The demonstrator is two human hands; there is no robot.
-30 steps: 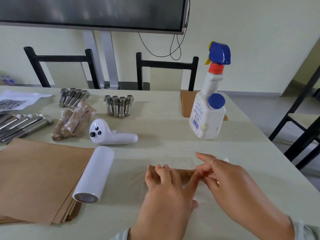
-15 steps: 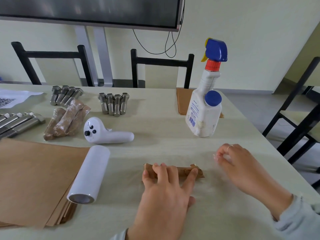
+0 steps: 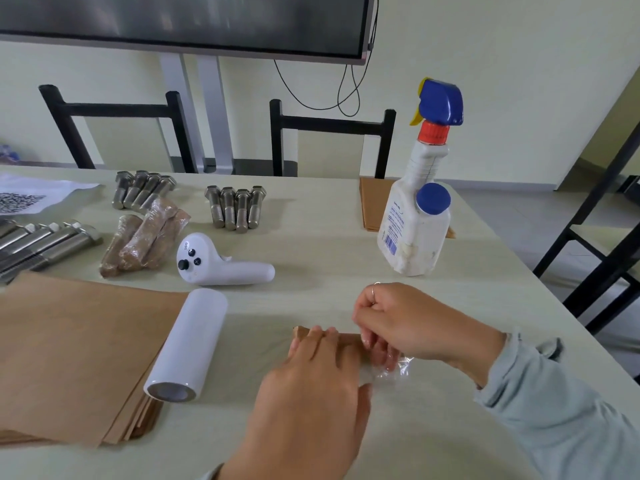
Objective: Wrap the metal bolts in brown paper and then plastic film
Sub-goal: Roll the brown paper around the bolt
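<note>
left hand (image 3: 313, 379): your straight fingers pressed flat on the paper-wrapped bolt (image 3: 346, 339)
right hand (image 3: 403, 322): your curled fingers pinched the plastic film (image 3: 393, 370) at the bolt's right end
bolt: on the table (image 3: 329, 244) near you — just right of the film roll (image 3: 188, 346)

Pale green table top (image 3: 329, 251); stack of brown paper sheets (image 3: 69, 351); white film roll (image 3: 188, 344); silver-grey metal bolts (image 3: 235, 207); white spray bottle (image 3: 415, 220) with blue trigger head, red collar; white handheld controller (image 3: 221, 265), black buttons.
</note>
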